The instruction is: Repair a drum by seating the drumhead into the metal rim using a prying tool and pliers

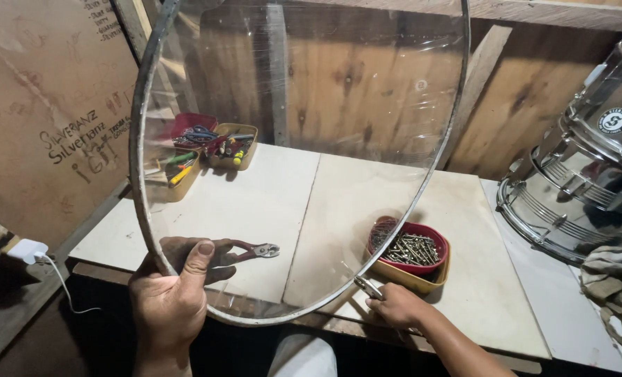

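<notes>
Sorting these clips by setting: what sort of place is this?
Probably a small drum workshop: a clear drumhead held over a wooden workbench, chrome drum shells, and trays of screws and hand tools.

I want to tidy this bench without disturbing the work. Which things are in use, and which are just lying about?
In use:
- clear drum skin, rim gripped by left hand
- small metal tool in right hand

Lying about:
- pliers
- bowl of screws
- trays of hand tools
- chrome drums
- white charger
</notes>
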